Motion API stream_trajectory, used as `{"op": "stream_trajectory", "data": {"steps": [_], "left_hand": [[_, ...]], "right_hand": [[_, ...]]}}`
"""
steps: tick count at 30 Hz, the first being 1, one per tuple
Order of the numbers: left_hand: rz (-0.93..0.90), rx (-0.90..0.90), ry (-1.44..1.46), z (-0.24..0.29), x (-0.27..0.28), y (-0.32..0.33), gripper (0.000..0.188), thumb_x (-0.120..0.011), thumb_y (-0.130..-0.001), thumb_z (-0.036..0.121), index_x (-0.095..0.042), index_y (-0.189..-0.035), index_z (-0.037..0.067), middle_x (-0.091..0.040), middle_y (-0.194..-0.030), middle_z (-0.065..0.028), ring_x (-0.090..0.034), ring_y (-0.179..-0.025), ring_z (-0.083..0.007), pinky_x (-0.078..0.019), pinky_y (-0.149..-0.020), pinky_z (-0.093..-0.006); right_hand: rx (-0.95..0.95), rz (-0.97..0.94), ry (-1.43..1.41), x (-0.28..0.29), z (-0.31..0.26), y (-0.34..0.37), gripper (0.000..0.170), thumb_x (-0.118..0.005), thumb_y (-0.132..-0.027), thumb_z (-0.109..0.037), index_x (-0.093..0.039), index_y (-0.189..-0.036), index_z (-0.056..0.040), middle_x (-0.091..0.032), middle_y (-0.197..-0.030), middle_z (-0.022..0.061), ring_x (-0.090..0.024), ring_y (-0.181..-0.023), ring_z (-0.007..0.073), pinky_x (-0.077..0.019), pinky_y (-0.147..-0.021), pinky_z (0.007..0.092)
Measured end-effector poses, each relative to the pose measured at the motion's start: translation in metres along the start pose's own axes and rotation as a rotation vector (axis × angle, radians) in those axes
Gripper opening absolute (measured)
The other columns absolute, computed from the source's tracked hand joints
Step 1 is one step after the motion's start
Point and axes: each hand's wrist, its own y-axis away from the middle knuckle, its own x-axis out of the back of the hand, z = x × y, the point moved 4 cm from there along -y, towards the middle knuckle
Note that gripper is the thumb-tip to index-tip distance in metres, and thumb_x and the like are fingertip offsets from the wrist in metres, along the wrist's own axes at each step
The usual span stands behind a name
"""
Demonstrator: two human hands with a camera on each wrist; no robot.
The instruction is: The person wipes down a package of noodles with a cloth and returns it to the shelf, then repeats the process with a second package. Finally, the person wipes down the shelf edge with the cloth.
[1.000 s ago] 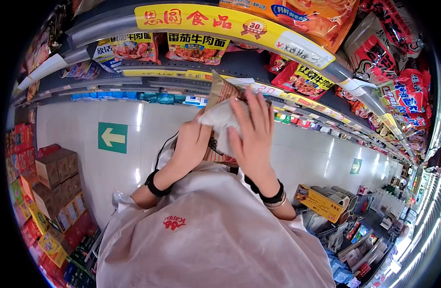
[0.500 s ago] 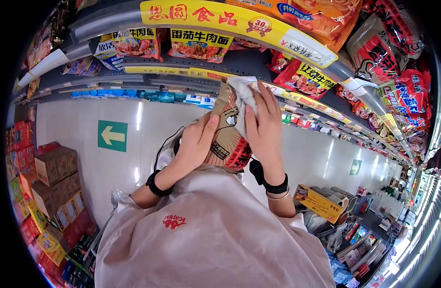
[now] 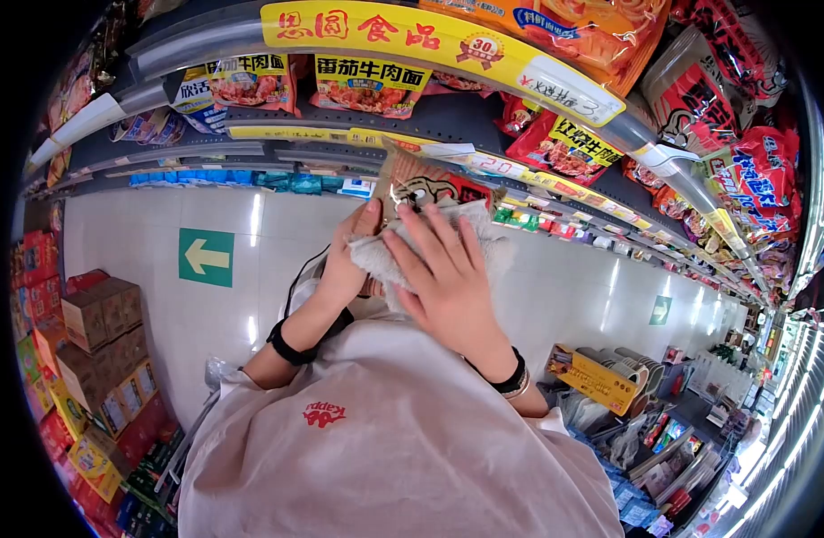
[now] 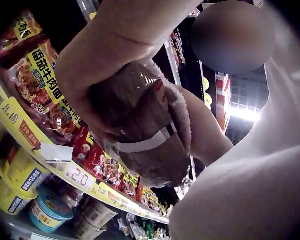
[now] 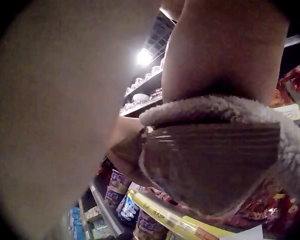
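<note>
A brown noodle packet [image 3: 427,182] with red print and a cartoon figure is held up in front of the chest in the head view. My left hand [image 3: 344,262] grips its left side, thumb on the front. A fluffy white cloth [image 3: 494,244] lies over the lower front of the packet. My right hand [image 3: 452,289] presses flat on that cloth, fingers straight and spread. In the left wrist view, the packet's plain brown back [image 4: 145,112] shows, with the cloth [image 4: 181,115] along its edge. The right wrist view shows the cloth [image 5: 215,107] folded over the packet [image 5: 210,162].
Close ahead, a shelf rail with a yellow label [image 3: 385,34] runs across, noodle bags [image 3: 367,85] standing behind it. More red bags [image 3: 569,148] lie on the right. Stacked cartons [image 3: 103,314] stand on the floor at left. A yellow box [image 3: 594,381] is at lower right.
The right hand with the cloth has wiped across the packet, from its upper right side down and left to the lower front. The packet's printed upper part now shows above the fingers.
</note>
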Motion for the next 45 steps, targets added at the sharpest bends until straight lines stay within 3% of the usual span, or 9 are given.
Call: {"op": "stream_trajectory", "data": {"steps": [9,15,18,22,25,33,41,43,45], "left_hand": [[0.173,0.089,0.317,0.013,0.013,0.001,0.040,-0.029,-0.089,0.030,-0.051,-0.094,-0.003,-0.057,-0.085,-0.0090,-0.053,-0.071,-0.0117,-0.0424,-0.065,-0.0231],[0.214,-0.001,0.053,0.014,0.018,0.005,0.039,-0.029,-0.089,0.031,-0.048,-0.098,-0.002,-0.056,-0.087,-0.0097,-0.055,-0.074,-0.0137,-0.0439,-0.066,-0.0240],[0.081,0.131,0.551,0.016,0.010,0.004,0.048,-0.029,-0.087,0.039,-0.045,-0.105,-0.002,-0.053,-0.097,-0.0119,-0.054,-0.083,-0.0155,-0.0434,-0.073,-0.0264],[0.050,0.251,0.559,-0.002,0.014,0.004,0.050,-0.033,-0.085,0.042,-0.044,-0.106,-0.002,-0.052,-0.098,-0.0115,-0.053,-0.085,-0.0156,-0.0419,-0.074,-0.0265],[0.092,-0.015,0.105,0.008,0.016,0.002,0.046,-0.050,-0.080,0.033,-0.043,-0.107,-0.003,-0.052,-0.095,-0.0091,-0.049,-0.083,-0.0118,-0.0399,-0.072,-0.0242],[0.148,-0.102,0.113,0.017,0.016,0.005,0.044,-0.052,-0.080,0.024,-0.040,-0.110,-0.005,-0.053,-0.095,-0.0094,-0.050,-0.082,-0.0114,-0.0406,-0.071,-0.0226],[0.126,-0.225,-0.033,0.038,0.005,0.023,0.045,-0.053,-0.079,0.023,-0.038,-0.111,-0.004,-0.053,-0.094,-0.0096,-0.050,-0.083,-0.0110,-0.0411,-0.070,-0.0224],[0.129,-0.295,-0.132,0.041,0.005,0.025,0.045,-0.054,-0.078,0.023,-0.039,-0.110,-0.004,-0.053,-0.094,-0.0095,-0.050,-0.083,-0.0110,-0.0408,-0.071,-0.0228],[0.103,-0.429,-0.245,0.051,0.003,0.028,0.046,-0.056,-0.077,0.025,-0.040,-0.107,-0.005,-0.054,-0.091,-0.0092,-0.049,-0.083,-0.0113,-0.0402,-0.071,-0.0235]], "right_hand": [[0.150,-0.168,-0.163,0.003,-0.017,0.007,0.054,-0.062,-0.059,-0.015,-0.048,-0.111,-0.0074,-0.039,-0.123,0.0016,-0.029,-0.118,0.0194,-0.0193,-0.098,0.0381],[0.179,-0.175,-0.296,0.003,-0.023,0.006,0.049,-0.060,-0.062,-0.012,-0.048,-0.109,-0.0060,-0.040,-0.121,0.0022,-0.031,-0.117,0.0201,-0.0204,-0.098,0.0390],[0.195,-0.146,-0.281,0.004,-0.022,0.000,0.046,-0.059,-0.063,-0.011,-0.049,-0.108,-0.0051,-0.042,-0.119,0.0025,-0.032,-0.116,0.0207,-0.0204,-0.098,0.0392],[0.196,-0.173,-0.359,0.004,-0.016,-0.002,0.043,-0.059,-0.063,-0.010,-0.051,-0.105,-0.0052,-0.045,-0.116,0.0033,-0.034,-0.115,0.0213,-0.0209,-0.098,0.0403],[0.215,-0.194,-0.432,0.004,-0.012,-0.002,0.042,-0.060,-0.063,-0.009,-0.051,-0.104,-0.0052,-0.046,-0.114,0.0039,-0.036,-0.114,0.0217,-0.0220,-0.097,0.0406],[0.085,0.107,-0.439,0.019,0.001,-0.004,0.043,-0.062,-0.060,-0.012,-0.054,-0.102,-0.0076,-0.038,-0.120,0.0121,-0.035,-0.112,0.0318,-0.0240,-0.093,0.0460],[-0.204,0.459,-0.348,0.009,0.017,0.003,0.092,-0.072,-0.054,-0.025,-0.019,-0.126,-0.0007,-0.016,-0.128,0.0270,-0.021,-0.117,0.0417,-0.0211,-0.094,0.0472],[-0.248,0.432,-0.313,0.012,0.019,0.002,0.099,-0.071,-0.056,-0.025,-0.007,-0.128,0.0002,-0.014,-0.129,0.0259,-0.025,-0.117,0.0362,-0.0227,-0.094,0.0431],[-0.401,0.478,-0.845,0.004,0.028,0.005,0.099,-0.069,-0.058,-0.023,-0.003,-0.128,0.0001,-0.017,-0.128,0.0222,-0.029,-0.115,0.0291,-0.0251,-0.093,0.0376]]}}
